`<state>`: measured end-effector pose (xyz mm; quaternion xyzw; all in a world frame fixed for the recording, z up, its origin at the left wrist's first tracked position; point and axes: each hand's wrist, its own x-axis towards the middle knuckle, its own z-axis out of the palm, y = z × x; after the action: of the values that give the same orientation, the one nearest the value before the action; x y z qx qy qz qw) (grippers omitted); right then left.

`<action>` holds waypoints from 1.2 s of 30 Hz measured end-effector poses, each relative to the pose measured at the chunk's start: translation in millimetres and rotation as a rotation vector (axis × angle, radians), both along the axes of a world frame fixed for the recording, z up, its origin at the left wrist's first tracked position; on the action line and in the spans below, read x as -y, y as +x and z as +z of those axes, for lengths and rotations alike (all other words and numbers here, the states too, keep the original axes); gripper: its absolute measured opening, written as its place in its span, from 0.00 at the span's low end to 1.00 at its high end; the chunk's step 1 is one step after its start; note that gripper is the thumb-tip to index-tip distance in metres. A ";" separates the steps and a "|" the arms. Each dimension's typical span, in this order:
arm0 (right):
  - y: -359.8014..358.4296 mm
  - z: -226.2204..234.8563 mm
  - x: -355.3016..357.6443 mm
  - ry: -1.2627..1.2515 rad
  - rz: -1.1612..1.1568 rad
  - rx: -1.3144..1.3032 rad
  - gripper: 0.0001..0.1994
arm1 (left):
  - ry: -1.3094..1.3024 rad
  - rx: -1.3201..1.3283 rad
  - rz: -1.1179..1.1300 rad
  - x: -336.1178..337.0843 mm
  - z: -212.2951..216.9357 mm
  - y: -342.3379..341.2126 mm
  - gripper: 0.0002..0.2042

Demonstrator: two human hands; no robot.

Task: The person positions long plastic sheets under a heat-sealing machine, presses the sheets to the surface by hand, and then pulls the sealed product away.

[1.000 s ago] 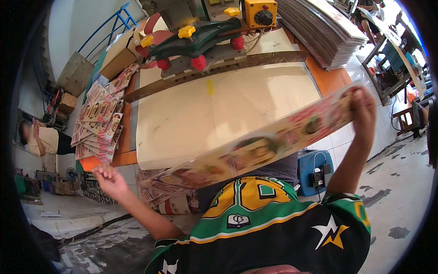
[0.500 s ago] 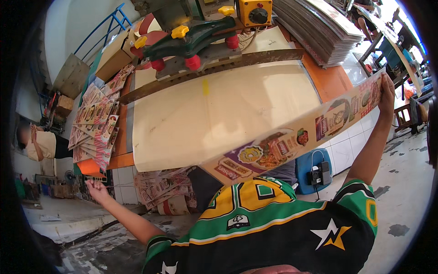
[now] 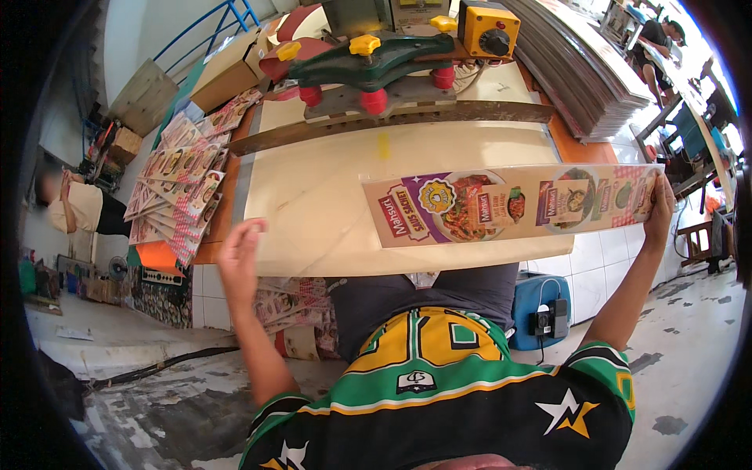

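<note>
Over the front edge of a cream-topped work table (image 3: 329, 204), a long printed cardboard strip (image 3: 513, 205) is being held flat and level, its colourful food pictures facing up. The strip is being gripped at its far right end by the right hand (image 3: 660, 210), whose fingers are being curled around that end; the right arm is being stretched up from the lower right. The strip's left end is hanging free above the table, touched by nothing.

The left hand (image 3: 239, 254) is being held open, fingers spread and grasping nothing, just at the table's front left corner, well apart from the strip.

At the back of the table, a green clamp bar with red and yellow knobs (image 3: 372, 63) is being shown resting over a long wooden beam (image 3: 392, 121), with a yellow switch box (image 3: 487, 30) just beside it on the right. On the table's left side, a fanned stack of similar printed sheets (image 3: 176, 188) is lying beside the cream surface. To the right, a tall pile of flat grey boards (image 3: 583, 74) is being kept on an orange surface. Under the table, a blue box (image 3: 540, 309) is standing on the floor. At the far left, another person (image 3: 74, 207) is being seen, well apart from the table.
</note>
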<state>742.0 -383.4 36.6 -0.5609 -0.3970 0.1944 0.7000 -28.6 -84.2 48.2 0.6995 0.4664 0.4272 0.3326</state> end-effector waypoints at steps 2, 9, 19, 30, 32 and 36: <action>-20.9 -2.2 -7.8 0.008 -0.101 -0.001 0.18 | -0.055 0.045 -0.162 11.2 -2.1 37.1 0.14; -8.9 -22.7 -2.0 0.036 -0.059 -0.026 0.19 | -0.371 0.248 -0.404 -0.5 -23.4 110.4 0.25; -56.6 -13.3 1.8 0.063 -0.032 -0.003 0.16 | -0.416 0.359 -0.366 26.3 -15.1 104.8 0.13; -192.8 -1.5 -11.3 -0.031 0.296 0.018 0.25 | -0.137 0.862 0.162 17.3 -32.3 10.8 0.13; -225.0 16.7 -17.7 -0.054 0.280 0.077 0.25 | -0.109 0.912 0.173 12.0 -35.5 -12.2 0.13; -261.5 52.4 -22.3 -0.047 0.366 0.292 0.23 | -0.067 1.115 0.211 2.6 -49.7 -55.6 0.13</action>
<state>480.5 -361.1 89.0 -0.5180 -0.5843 0.2443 0.5749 -84.2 -86.8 -1.5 0.3069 0.3010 0.7478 0.5060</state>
